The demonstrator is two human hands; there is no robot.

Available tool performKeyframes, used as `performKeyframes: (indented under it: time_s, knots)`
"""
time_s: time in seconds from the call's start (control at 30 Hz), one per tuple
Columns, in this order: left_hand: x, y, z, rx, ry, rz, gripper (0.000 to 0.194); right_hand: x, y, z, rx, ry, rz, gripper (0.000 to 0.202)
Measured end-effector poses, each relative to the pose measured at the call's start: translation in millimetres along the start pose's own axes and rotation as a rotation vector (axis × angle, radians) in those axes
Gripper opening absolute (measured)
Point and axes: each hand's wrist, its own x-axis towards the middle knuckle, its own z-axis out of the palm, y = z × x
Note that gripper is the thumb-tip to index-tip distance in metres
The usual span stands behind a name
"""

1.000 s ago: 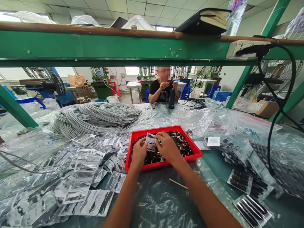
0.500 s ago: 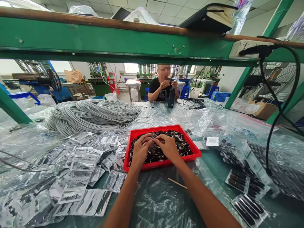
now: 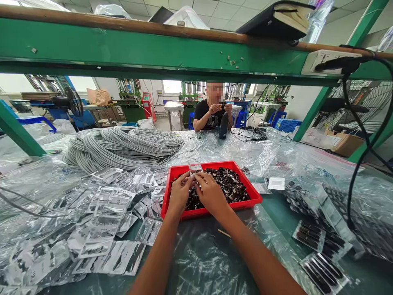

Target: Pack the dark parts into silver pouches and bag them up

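Observation:
Over a red tray (image 3: 211,212) filled with small dark brown pieces (image 3: 230,184), both hands meet around a small clear plastic packet (image 3: 195,167). My left hand (image 3: 179,194) pinches the packet's near left side. My right hand (image 3: 211,193) has its thumb and fingers closed at the packet's near right side. The packet stands up beyond the fingertips. What it contains is too small to tell. Fingers cover part of the tray's pieces.
Clear packets (image 3: 107,217) lie heaped on the left. Behind them is a grey cable coil (image 3: 123,145). Strips of dark parts (image 3: 324,270) and a white card (image 3: 276,183) lie right. A green shelf beam (image 3: 138,51) crosses above. Across the table sits a person (image 3: 204,112) behind a dark bottle (image 3: 223,126).
The packet now stands higher above the fingertips. My right hand has shifted slightly left, its fingers more over the packet. The whole view has shifted a little.

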Motion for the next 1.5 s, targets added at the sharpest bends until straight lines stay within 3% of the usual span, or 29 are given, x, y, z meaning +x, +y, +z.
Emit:
performKeyframes:
  time_s: [0.13, 0.2, 0.43, 0.5, 0.6, 0.67, 0.73, 0.8, 0.87, 0.93, 0.97, 1.07, 1.13, 1.23, 1.3, 1.4, 1.5]
  knots:
    - [-4.5, -1.9, 7.9, 0.245, 0.115, 0.132, 0.030, -2.7, -3.8, 6.2, -0.015, 0.061, 0.052, 0.033]
    - [-6.6, -3.1, 10.1, 0.340, 0.150, 0.182, 0.029, -2.6, -3.6, 6.0, 0.002, 0.073, 0.097, 0.030]
    - [-7.6, 5.8, 9.0, 0.426, 0.010, 0.222, 0.028, 3.1, 9.0, -4.4, 0.243, -0.022, 0.214, 0.020]
    - [-3.7, 12.9, 2.0, 0.557, 0.032, 0.222, 0.026, 5.5, 16.3, -8.2, 0.328, -0.062, 0.269, 0.024]
    - [4.3, 28.1, -21.8, 0.811, 0.207, 0.210, 0.029, 11.9, 24.0, -17.6, 0.383, -0.043, 0.301, 0.033]
    - [8.2, 41.9, -43.7, 0.917, 0.406, 0.199, 0.034, 17.1, 24.1, -30.1, 0.307, -0.002, 0.238, 0.039]
    - [9.0, 58.0, -63.7, 0.979, 0.610, 0.226, 0.045, 18.4, 19.2, -48.5, 0.202, -0.049, 0.170, 0.039]
    - [6.4, 74.8, -75.3, 0.994, 0.748, 0.318, 0.052, 9.4, 9.9, -68.8, 0.101, -0.248, 0.133, 0.032]
    - [1.7, 90.1, -75.2, 0.981, 0.772, 0.426, 0.054, -13.7, -1.7, -84.8, -0.056, -0.529, 0.133, 0.020]
    - [-3.8, 101.6, -62.6, 0.982, 0.701, 0.527, 0.052, -49.4, -13.1, -93.1, -0.279, -0.733, 0.158, 0.013]
    - [-7.0, 105.1, -51.9, 0.986, 0.651, 0.579, 0.050, -70.0, -17.9, -94.9, -0.381, -0.778, 0.165, 0.014]
    - [-23.5, 101.7, -3.8, 0.962, 0.392, 0.733, 0.040, -133.0, -28.9, -102.8, -0.505, -0.714, 0.046, 0.013]
    - [-45.6, 84.8, 39.5, 0.917, 0.053, 0.779, 0.030, -170.6, -37.6, -119.0, -0.467, -0.636, -0.093, 0.012]
    - [-95.1, 39.7, 111.4, 0.881, -0.594, 0.738, 0.024, -216.5, -57.1, -160.9, -0.356, -0.620, -0.154, 0.010]
    - [-130.2, 6.6, 155.5, 0.934, -0.824, 0.696, 0.036, -240.5, -70.0, -193.2, -0.298, -0.650, -0.079, 0.010]
    - [-169.5, -23.1, 201.0, 1.057, -1.008, 0.673, 0.051, -268.3, -81.0, -235.6, -0.257, -0.633, 0.116, 0.003]
    - [-187.9, -18.7, 208.9, 1.171, -1.085, 0.685, 0.043, -289.0, -80.2, -263.9, -0.155, -0.478, 0.334, 0.018]
